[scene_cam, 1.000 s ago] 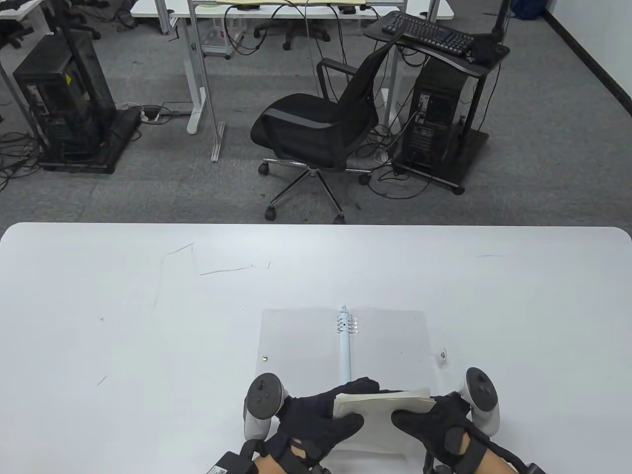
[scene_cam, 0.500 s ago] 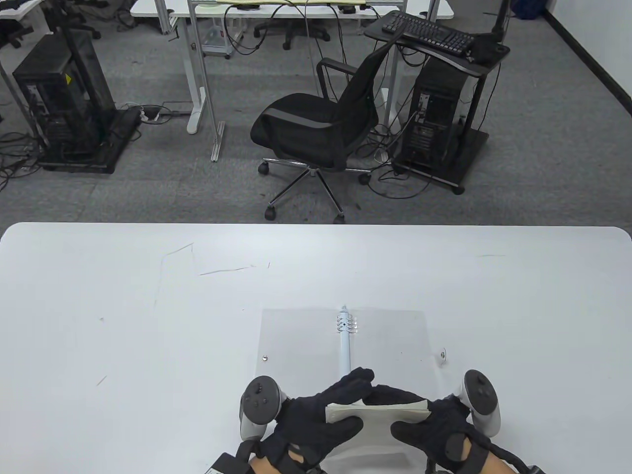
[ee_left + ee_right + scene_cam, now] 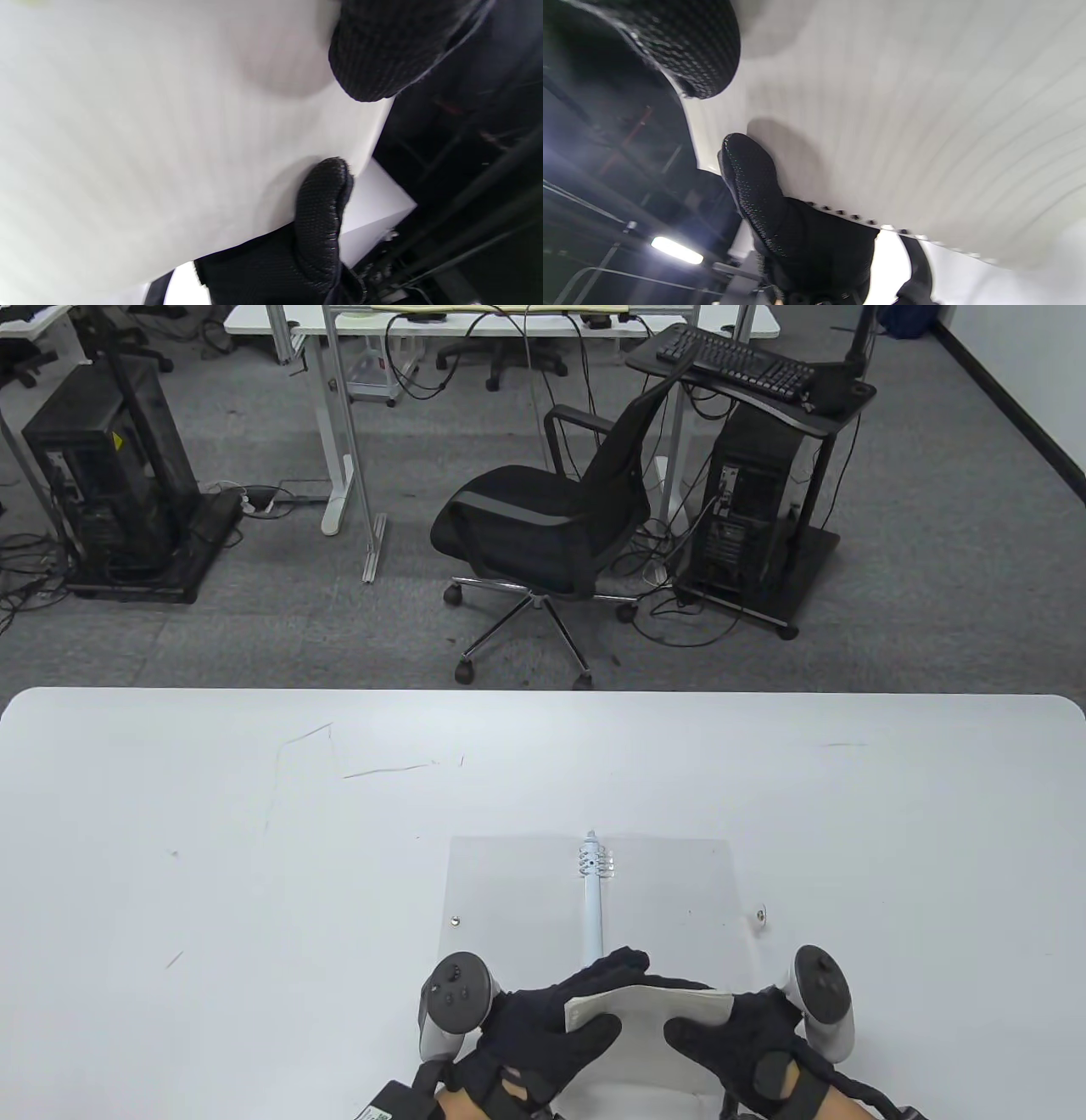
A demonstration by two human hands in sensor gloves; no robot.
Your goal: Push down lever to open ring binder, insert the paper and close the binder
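The left hand [image 3: 543, 1027] pinched the left edge of the paper [image 3: 657, 1010], thumb in front and fingers [image 3: 615, 967] behind. The right hand [image 3: 747, 1039] pinched the paper's right edge the same way. The paper stood above the near end of the binder [image 3: 509, 891], which lay open and flat on the table [image 3: 212, 857]. The binder's spine [image 3: 592, 912] ran away from the paper, its rings [image 3: 592, 861] at the far end.

Your left hand [image 3: 543, 1035] and right hand [image 3: 747, 1044] wear black knitted gloves; each carries a grey-white tracker, with black straps behind.
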